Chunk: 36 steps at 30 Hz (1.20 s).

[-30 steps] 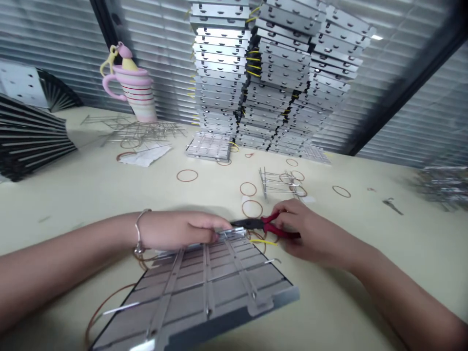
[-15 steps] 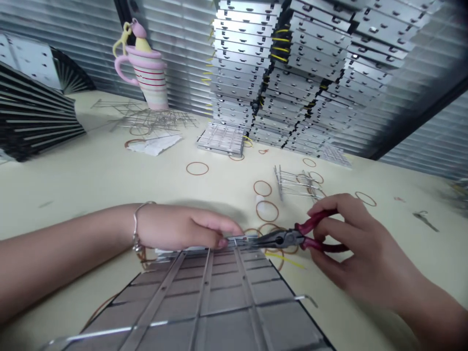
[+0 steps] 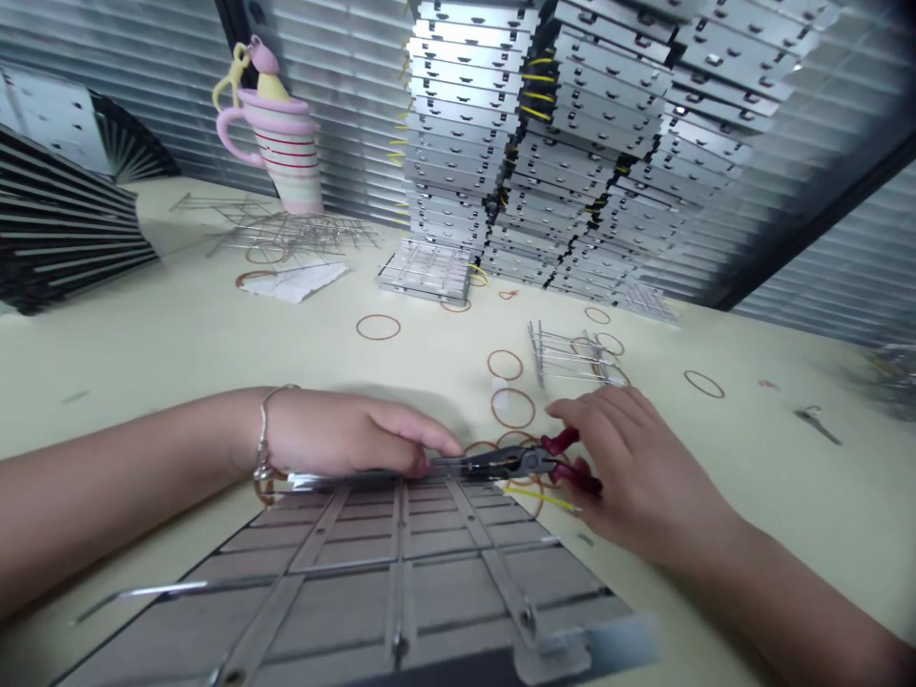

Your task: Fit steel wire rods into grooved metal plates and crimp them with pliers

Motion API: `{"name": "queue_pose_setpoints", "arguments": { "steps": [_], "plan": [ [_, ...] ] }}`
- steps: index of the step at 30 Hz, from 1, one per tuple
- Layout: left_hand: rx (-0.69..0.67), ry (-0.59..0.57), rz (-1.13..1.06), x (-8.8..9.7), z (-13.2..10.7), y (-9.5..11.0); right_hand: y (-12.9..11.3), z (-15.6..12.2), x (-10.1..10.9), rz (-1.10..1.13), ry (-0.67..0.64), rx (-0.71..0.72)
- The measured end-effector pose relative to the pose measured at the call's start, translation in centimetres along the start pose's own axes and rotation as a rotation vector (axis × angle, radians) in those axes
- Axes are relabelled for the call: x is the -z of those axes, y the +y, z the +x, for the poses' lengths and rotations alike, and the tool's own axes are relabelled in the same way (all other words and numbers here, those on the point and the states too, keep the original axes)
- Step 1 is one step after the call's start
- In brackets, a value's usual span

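A flat grey metal panel (image 3: 401, 582) with thin metal strips across it lies on the cream table (image 3: 143, 353) in front of me. My left hand (image 3: 343, 434), with a bracelet at the wrist, presses its closed fingers on the panel's far edge. My right hand (image 3: 630, 468) grips red-handled pliers (image 3: 515, 465). The pliers' dark jaws reach left to the panel's far edge, right beside my left fingertips.
Tall stacks of metal panels (image 3: 544, 143) stand at the back. A pink striped cup (image 3: 286, 143) and a dark stack of panels (image 3: 64, 229) are at the left. Rubber bands (image 3: 378, 326), loose wire pieces (image 3: 572, 353) and a crumpled paper (image 3: 293, 280) lie about the table.
My right hand had pulled the pliers out to the right, then brought them back left to the panel's far edge. My left hand stayed pressed on the edge. The view shifted slightly.
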<state>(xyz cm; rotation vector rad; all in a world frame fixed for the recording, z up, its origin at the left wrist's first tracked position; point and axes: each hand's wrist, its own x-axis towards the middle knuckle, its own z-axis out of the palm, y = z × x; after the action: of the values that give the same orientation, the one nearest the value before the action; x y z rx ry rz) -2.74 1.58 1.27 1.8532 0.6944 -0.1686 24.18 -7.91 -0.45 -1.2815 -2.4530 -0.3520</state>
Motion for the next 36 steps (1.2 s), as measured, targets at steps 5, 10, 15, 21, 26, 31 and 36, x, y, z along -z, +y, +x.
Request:
{"name": "queue_pose_setpoints", "arguments": {
  "steps": [5, 10, 15, 21, 26, 31, 36],
  "plan": [
    [-0.029, 0.001, 0.104, 0.2, -0.2, 0.1, -0.6, 0.8, -0.6, -0.147, -0.1, -0.072],
    [-0.022, -0.033, 0.169, -0.2, -0.6, 1.0, -1.0, 0.6, -0.7, -0.148, -0.113, -0.091],
    [-0.023, -0.083, 0.247, -0.6, -0.9, 1.8, -1.3, 0.1, -0.6, -0.175, -0.079, -0.096],
    [-0.034, -0.114, 0.224, -0.4, -1.0, 2.1, -1.4, 0.1, -0.2, -0.152, -0.056, -0.099],
    [-0.024, -0.08, 0.209, -0.6, -1.2, 1.9, -1.5, -0.1, -0.1, -0.134, -0.081, -0.13],
    [-0.077, -0.086, 0.222, -0.8, -1.2, 2.0, -2.1, -0.3, 0.7, -0.132, -0.14, -0.166],
    [-0.142, -0.094, 0.208, -1.0, -1.0, 2.1, -2.8, -0.5, 1.7, -0.177, -0.168, -0.167]
  ]
}}
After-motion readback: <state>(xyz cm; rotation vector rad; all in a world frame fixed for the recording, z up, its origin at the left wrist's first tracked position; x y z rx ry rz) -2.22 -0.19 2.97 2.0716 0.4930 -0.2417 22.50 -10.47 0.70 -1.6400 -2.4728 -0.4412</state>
